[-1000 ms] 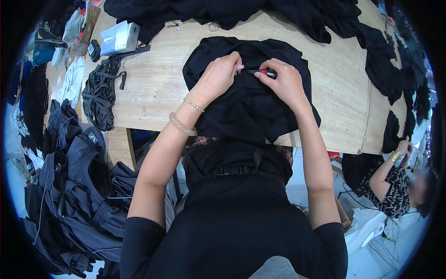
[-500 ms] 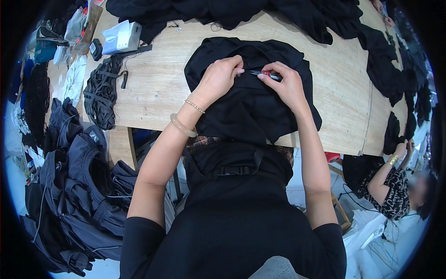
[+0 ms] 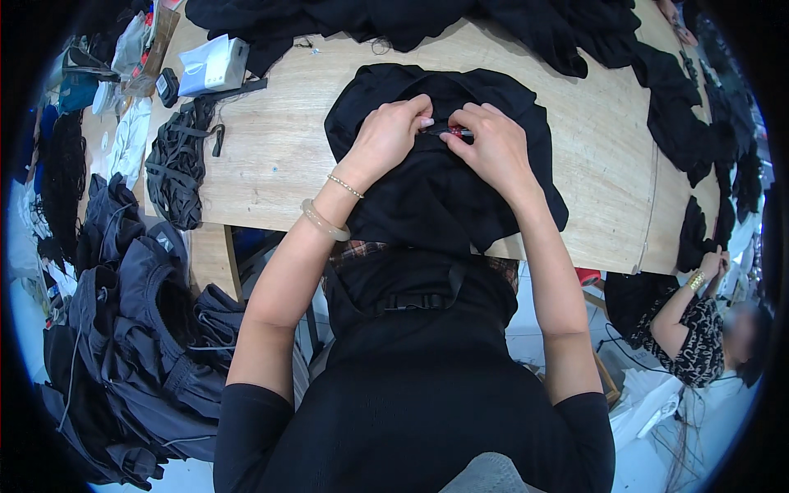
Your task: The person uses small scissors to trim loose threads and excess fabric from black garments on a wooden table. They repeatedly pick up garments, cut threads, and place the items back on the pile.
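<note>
A black garment (image 3: 436, 193) lies bunched on the light wooden table in front of me, its near edge hanging over the table's edge. My left hand (image 3: 388, 135) pinches a bit of its cloth near the upper middle, thumb against fingers. Close beside it, my right hand (image 3: 495, 146) is closed around small thread snips (image 3: 460, 131) with red on them. The blades point left, close to the left fingertips; the black cloth makes their tips hard to see. Most of the handle is covered by my right fingers.
Black cloth (image 3: 394, 20) is heaped along the table's (image 3: 608, 181) far side. At left are a tissue pack (image 3: 215, 66), a dark strap bundle (image 3: 175, 168) and piled dark garments (image 3: 140, 345). Another person (image 3: 694, 337) sits at the right, handling dark cloth.
My right hand has moved slightly left with the snips, bringing them nearer the left fingertips. The left hand has stayed nearly in place, pinching the cloth.
</note>
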Available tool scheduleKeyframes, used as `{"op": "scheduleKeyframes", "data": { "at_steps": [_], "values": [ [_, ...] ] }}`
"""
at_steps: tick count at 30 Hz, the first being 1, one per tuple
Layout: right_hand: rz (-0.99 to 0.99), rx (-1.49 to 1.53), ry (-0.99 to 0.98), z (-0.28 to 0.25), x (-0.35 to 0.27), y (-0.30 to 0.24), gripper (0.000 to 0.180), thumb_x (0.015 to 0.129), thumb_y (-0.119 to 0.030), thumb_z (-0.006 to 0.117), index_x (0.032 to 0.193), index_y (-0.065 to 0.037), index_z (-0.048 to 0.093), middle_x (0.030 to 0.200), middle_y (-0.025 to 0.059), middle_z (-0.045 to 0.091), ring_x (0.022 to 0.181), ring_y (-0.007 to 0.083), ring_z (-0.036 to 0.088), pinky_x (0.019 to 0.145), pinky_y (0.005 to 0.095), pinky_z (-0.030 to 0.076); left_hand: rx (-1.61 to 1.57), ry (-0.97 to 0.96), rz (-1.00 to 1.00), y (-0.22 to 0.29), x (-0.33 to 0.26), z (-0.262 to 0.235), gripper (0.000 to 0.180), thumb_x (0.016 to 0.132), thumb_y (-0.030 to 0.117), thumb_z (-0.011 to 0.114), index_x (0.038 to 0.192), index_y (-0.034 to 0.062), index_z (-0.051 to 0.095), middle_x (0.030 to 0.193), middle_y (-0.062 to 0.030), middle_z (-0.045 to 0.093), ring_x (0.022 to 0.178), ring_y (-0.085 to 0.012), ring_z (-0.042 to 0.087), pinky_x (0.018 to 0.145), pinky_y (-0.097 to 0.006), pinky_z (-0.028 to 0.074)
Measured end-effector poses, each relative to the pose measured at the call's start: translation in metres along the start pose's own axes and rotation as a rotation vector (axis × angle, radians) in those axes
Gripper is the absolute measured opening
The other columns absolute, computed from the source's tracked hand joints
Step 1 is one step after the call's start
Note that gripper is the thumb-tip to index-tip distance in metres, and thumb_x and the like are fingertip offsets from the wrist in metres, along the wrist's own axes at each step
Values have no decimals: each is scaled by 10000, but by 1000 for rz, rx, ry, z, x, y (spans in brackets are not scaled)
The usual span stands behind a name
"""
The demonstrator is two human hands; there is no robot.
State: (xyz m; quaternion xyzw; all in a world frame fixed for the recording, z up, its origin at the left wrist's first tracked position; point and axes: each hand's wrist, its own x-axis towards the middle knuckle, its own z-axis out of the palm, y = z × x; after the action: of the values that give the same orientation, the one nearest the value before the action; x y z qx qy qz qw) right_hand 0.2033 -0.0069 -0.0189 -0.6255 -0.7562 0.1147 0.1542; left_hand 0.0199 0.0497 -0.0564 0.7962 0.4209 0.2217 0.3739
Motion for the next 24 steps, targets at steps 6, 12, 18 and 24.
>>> {"op": "scheduleKeyframes", "data": {
  "at_steps": [6, 12, 18, 24],
  "values": [
    [271, 483, 149, 4, -7, 14, 190, 838, -228, 750, 924, -62, 713, 792, 32, 654, 755, 137, 619, 701, 272, 486, -202, 176, -32, -2, -4, 2, 79, 958, 74, 566, 964, -5, 565, 884, -166, 686, 842, -332, 679, 772, -372, 534],
    [588, 1130, 235, 12, -22, 30, 183, 916, -245, 711, 972, -71, 724, 781, -80, 599, 698, 5, 484, 603, 182, 343, 37, 332, 246, 37, -40, 26, 117, 931, 67, 604, 1023, -6, 606, 1143, -202, 663, 1009, -339, 673, 822, -383, 542],
    [591, 1197, 264, 19, -22, 29, 217, 956, -263, 654, 1009, -57, 698, 728, -89, 485, 624, 0, 392, 561, 186, 303, -314, -223, 197, 95, -72, 14, 108, 852, 87, 692, 945, 48, 654, 970, -124, 669, 881, -314, 664, 758, -370, 531],
    [588, 1252, 238, 19, -25, 34, 169, 927, -256, 697, 988, -100, 716, 801, -88, 592, 711, -5, 486, 586, 172, 334, 182, 257, 63, 14, -11, 35, 256, 754, 166, 791, 936, 46, 656, 940, -83, 592, 893, -284, 630, 766, -380, 523]
  ]
}}
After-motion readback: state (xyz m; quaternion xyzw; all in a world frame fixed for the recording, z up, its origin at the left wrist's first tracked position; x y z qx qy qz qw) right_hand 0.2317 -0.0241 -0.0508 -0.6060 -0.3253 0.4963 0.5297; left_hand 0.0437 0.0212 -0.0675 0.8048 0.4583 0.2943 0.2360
